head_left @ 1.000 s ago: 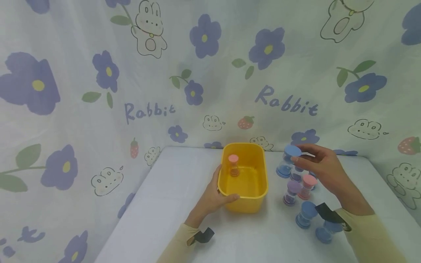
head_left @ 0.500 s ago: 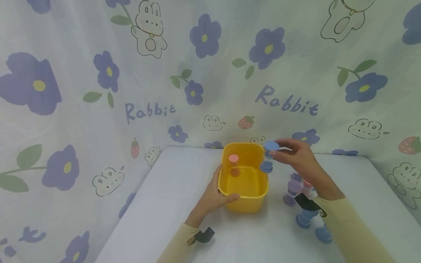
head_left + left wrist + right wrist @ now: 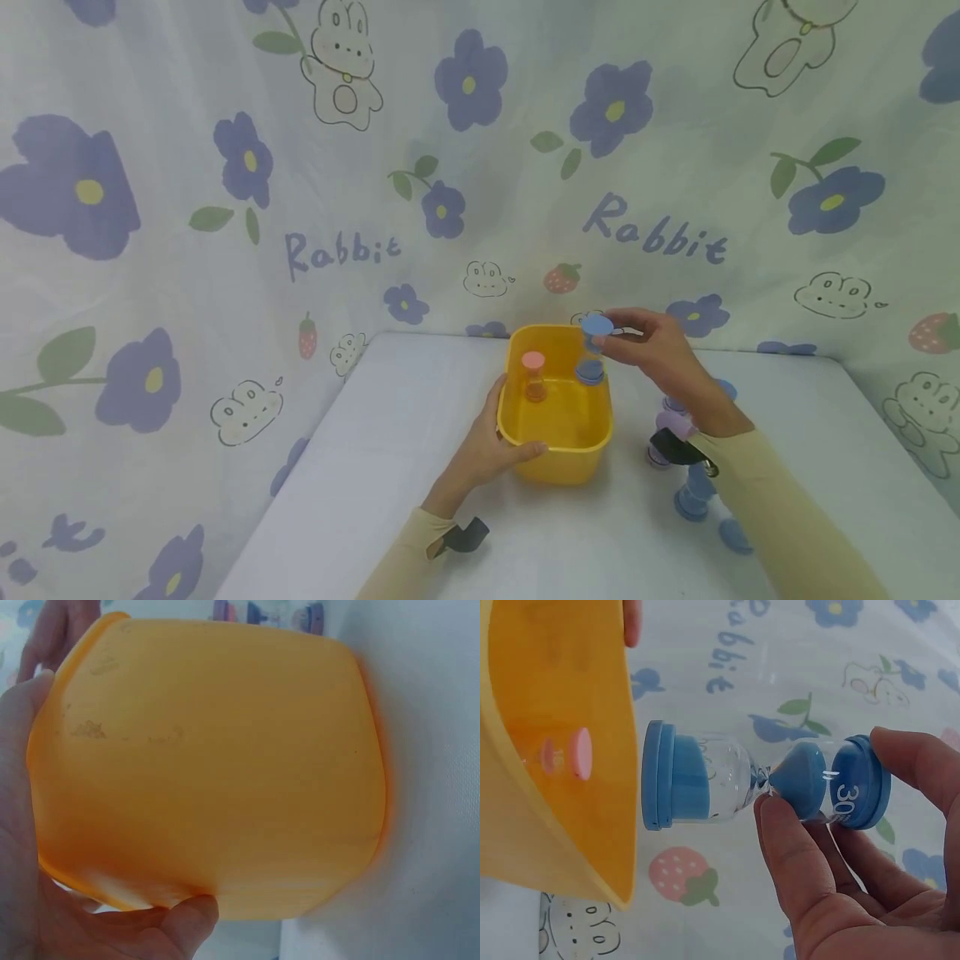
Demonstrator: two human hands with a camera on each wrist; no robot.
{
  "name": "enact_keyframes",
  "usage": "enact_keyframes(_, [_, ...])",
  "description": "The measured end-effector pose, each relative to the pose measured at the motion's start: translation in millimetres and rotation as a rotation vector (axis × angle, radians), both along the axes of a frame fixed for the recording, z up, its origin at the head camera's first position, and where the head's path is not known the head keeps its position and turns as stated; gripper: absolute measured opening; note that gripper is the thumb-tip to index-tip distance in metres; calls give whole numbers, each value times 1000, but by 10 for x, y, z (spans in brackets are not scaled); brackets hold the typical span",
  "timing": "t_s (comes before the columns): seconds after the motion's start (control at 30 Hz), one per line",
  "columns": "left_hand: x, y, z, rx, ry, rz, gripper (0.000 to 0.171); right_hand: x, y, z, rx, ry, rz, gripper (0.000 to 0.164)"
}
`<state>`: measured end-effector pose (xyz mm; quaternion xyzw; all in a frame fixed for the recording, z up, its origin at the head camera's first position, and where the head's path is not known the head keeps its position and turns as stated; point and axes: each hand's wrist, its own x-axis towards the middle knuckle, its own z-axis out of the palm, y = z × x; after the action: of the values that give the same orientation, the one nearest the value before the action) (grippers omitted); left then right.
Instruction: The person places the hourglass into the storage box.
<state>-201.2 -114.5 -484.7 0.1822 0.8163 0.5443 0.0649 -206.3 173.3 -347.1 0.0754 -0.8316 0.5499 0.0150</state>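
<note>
My right hand (image 3: pixel 654 343) clamps its fingers on a transparent, narrow-waisted blue-capped hourglass (image 3: pixel 784 776) over the smooth yellow tub's (image 3: pixel 555 467) right side; my left hand (image 3: pixel 482 454) grips the tub. A pink-capped hourglass (image 3: pixel 534 362) stands inside; my cream-sleeved right arm (image 3: pixel 787 508) partly hides more blue hourglasses (image 3: pixel 692 503).

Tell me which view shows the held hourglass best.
The right wrist view: there the hourglass appears large, with its blue sand and "30" readable. The head view shows it small and partly covered; in the left wrist view I cannot make it out.
</note>
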Motion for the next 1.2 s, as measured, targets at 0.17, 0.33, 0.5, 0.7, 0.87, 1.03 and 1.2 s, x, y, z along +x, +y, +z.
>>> enact_keyframes(0.17, [-19,-2,3,-8,-10,1,120,-103,-78,-10,-1,25,37,57])
enact_keyframes(0.33, [-31,-3,10,-8,-6,-3,120,-229,-161,-37,-11,24,62,55])
enact_keyframes(0.5, [-43,-13,-22,2,-8,-7,120,-339,-250,-111,-38,21,94,51])
enact_keyframes(0.7, [-31,-33,-53,21,-14,-19,119,-416,-365,-173,15,-13,91,52])
enact_keyframes(0.87, [-29,-40,-20,28,10,-26,120,-464,-440,-143,39,-36,76,53])
enact_keyframes(1.03, [-26,-50,-7,40,10,-41,121,-502,-494,-103,58,-45,82,59])
enact_keyframes(1.2, [-46,-35,-13,48,11,-61,120,-547,-542,-72,77,-29,96,52])
